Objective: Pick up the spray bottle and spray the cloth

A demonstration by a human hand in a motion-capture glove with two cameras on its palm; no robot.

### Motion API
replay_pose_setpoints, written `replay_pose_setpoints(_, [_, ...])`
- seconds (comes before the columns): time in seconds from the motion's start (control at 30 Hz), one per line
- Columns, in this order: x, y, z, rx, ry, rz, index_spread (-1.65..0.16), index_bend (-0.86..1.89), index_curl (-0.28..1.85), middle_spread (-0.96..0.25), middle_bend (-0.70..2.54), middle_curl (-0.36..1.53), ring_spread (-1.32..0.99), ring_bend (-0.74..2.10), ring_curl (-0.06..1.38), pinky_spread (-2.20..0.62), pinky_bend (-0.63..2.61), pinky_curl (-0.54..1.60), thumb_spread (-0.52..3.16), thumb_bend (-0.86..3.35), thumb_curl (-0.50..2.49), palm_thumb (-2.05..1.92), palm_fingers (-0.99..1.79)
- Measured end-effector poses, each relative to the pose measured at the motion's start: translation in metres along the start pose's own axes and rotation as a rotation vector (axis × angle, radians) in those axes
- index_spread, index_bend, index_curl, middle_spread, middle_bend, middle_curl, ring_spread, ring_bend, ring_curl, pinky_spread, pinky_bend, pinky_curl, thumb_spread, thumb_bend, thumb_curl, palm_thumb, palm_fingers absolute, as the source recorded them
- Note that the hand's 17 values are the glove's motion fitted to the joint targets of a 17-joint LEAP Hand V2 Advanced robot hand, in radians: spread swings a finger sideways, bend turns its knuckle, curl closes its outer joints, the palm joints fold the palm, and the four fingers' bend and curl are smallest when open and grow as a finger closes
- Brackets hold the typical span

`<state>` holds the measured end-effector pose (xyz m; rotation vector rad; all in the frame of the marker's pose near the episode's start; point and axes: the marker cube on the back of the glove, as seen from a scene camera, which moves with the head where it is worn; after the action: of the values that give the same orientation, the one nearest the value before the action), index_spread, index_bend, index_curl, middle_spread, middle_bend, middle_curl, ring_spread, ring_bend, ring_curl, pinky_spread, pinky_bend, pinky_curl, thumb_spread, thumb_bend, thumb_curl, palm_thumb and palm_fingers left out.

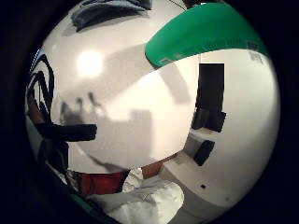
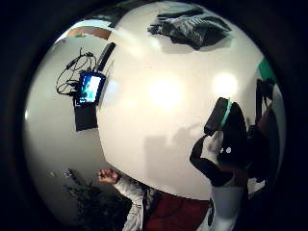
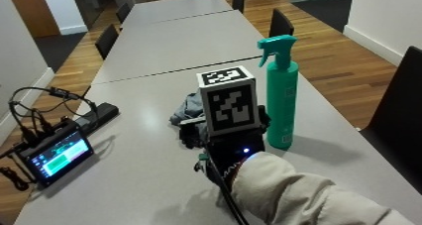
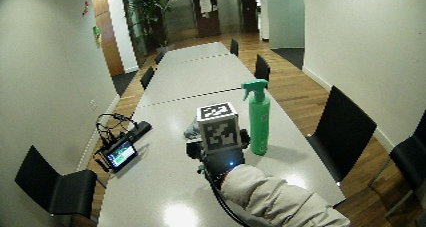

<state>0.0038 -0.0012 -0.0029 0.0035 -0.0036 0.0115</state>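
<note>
Progress, as I read it from here, is close to nil: nothing is picked up and nothing is sprayed. The green spray bottle point(image 3: 282, 98) stands upright on the grey table point(image 3: 145, 175), trigger head on top, with no hand round it. My gloved right hand point(image 3: 227, 140) hangs just beside it, on the side away from the table's edge, and I see a gap between glove and bottle in the outside view. The little-finger palm view agrees: the bottle's green body point(image 1: 205, 30) curves past the edge of the picture, close to the palm but apart from it, with bare tabletop filling the rest.

As to the hand itself, the fingers point(image 2: 216, 118) show in the thumb-side palm view as dark shapes standing out over the table, spread and holding nothing. I judge the hand wide and ready to close, not yet closing.

The cloth point(image 3: 190, 110), a crumpled dark grey piece, lies on the table just beyond the hand, partly hidden behind it in the outside view. In the thumb-side palm view it point(image 2: 190, 24) sits well clear on the white surface, flat enough to take a spray.

What is left is everything: move the hand sideways to the bottle's body, wrap the fingers round it below the trigger head, lift, turn the nozzle toward the cloth, and squeeze. A small screen device point(image 3: 56, 155) with cables sits at the far side of the table, out of the way.
</note>
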Motion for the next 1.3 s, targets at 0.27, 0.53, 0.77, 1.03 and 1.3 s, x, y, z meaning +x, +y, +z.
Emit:
replay_pose_setpoints(0.27, [0.008, -0.003, -0.011, 0.027, 0.002, 0.032, -0.14, 0.4, 0.25, -0.06, 0.69, 0.25, -0.11, 0.78, 0.29, -0.16, 0.77, 0.27, 0.69, 0.48, 0.22, 0.67, 1.52])
replay_pose_setpoints(0.53, [0.001, 0.004, -0.012, 0.024, -0.013, -0.002, -0.16, 0.45, 0.34, -0.08, 0.77, 0.34, -0.12, 0.85, 0.38, -0.19, 0.84, 0.36, 0.91, 0.47, 0.29, 0.68, 1.43])
replay_pose_setpoints(0.77, [0.017, 0.061, -0.015, 0.149, -0.288, -0.227, -0.18, 0.33, 0.36, -0.09, 0.78, 0.39, -0.13, 0.88, 0.43, -0.21, 0.91, 0.42, 0.97, 0.36, 0.32, 0.62, 1.25])
replay_pose_setpoints(1.03, [0.099, 0.1, -0.038, 0.484, -1.086, -0.251, -0.2, 0.19, 0.38, -0.09, 0.65, 0.4, -0.13, 0.81, 0.45, -0.2, 0.77, 0.44, 0.91, 0.32, 0.38, 0.77, 0.84])
replay_pose_setpoints(1.3, [0.141, 0.012, -0.009, 0.471, -1.297, -0.239, -0.3, 0.19, 0.41, -0.06, 0.7, 0.43, -0.09, 0.55, 0.41, 0.03, 0.18, 0.31, 0.85, 0.26, 0.42, 0.86, 0.03])
